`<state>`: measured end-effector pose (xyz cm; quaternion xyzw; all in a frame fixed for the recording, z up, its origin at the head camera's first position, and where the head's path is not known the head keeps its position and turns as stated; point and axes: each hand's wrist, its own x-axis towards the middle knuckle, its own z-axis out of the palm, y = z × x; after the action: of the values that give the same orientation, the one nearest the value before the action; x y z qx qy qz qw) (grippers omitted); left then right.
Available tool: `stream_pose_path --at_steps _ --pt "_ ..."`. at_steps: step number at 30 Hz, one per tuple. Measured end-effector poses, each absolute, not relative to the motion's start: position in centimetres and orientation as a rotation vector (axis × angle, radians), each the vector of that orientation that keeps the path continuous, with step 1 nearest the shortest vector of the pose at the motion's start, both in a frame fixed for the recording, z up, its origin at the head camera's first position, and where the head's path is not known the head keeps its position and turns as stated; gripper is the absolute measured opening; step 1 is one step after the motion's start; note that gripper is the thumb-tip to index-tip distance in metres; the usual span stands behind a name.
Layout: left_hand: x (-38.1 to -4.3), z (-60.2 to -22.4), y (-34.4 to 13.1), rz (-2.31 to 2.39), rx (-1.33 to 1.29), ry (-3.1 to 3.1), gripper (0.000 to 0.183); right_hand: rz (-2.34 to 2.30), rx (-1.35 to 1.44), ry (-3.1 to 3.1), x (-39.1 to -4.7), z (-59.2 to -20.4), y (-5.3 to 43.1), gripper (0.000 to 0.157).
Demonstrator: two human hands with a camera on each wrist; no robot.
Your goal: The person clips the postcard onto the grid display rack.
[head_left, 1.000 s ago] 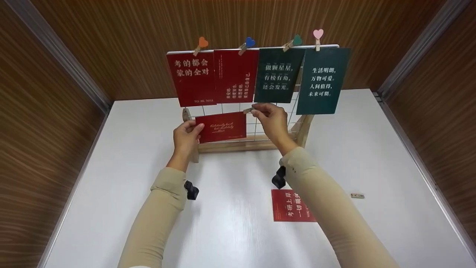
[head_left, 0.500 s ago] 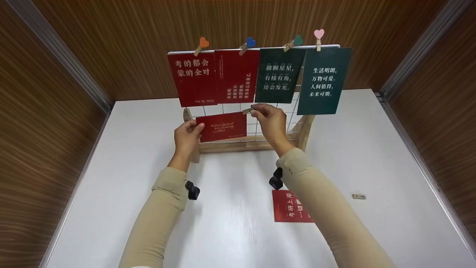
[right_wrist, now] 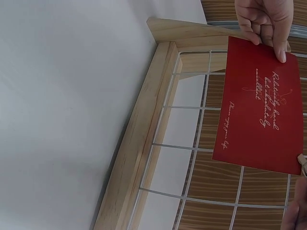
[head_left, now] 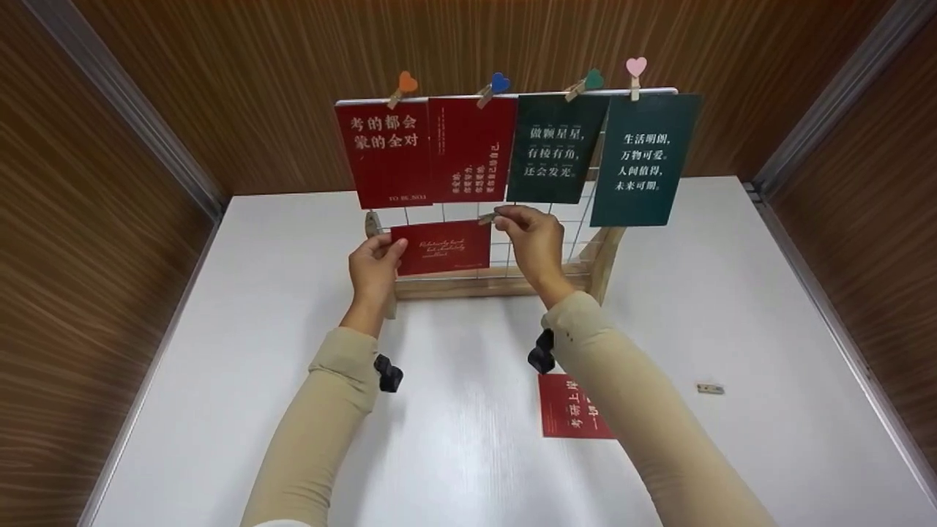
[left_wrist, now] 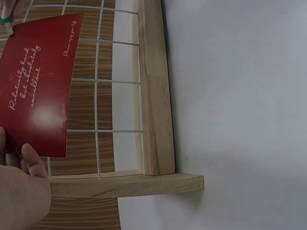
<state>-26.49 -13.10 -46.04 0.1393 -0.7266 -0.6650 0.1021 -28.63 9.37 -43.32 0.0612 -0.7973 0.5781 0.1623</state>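
My left hand (head_left: 375, 271) holds a red card (head_left: 443, 247) by its left edge, thumb in front. The card, printed with light cursive writing, lies sideways in front of the wire grid (right_wrist: 192, 148), below the hanging cards. At the card's upper right corner my right hand (head_left: 538, 241) pinches a small wooden clothespin (head_left: 489, 217) between thumb and fingers. The clothespin's tip sits right at that corner; its teal end (left_wrist: 5, 20) shows in the left wrist view. Only the fingers (right_wrist: 300, 203) of my right hand show in the right wrist view.
Two red cards (head_left: 384, 165) and two green cards (head_left: 560, 150) hang along the top, under heart-topped clothespins (head_left: 635, 69). The grid stands in a wooden frame (left_wrist: 158, 91). Another red card (head_left: 564, 410) lies on the white table (head_left: 454, 468), partly behind my right sleeve; a clothespin (head_left: 710, 389) lies farther right.
The head view has shifted slightly, so the rack appears a little farther right. The held card's lower edge has risen slightly. Both hands keep their hold.
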Motion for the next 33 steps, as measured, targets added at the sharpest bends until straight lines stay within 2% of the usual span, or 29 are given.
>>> stream_pose_path --at_steps 18,33 --pt "-26.80 -45.96 -12.70 -1.970 0.431 -2.101 0.029 1.734 0.148 -2.287 -28.69 -43.64 8.95 0.018" --pt "-26.70 -46.10 -12.66 -1.972 0.433 -2.091 0.027 1.575 0.205 -2.312 -28.59 -44.20 8.70 0.021"
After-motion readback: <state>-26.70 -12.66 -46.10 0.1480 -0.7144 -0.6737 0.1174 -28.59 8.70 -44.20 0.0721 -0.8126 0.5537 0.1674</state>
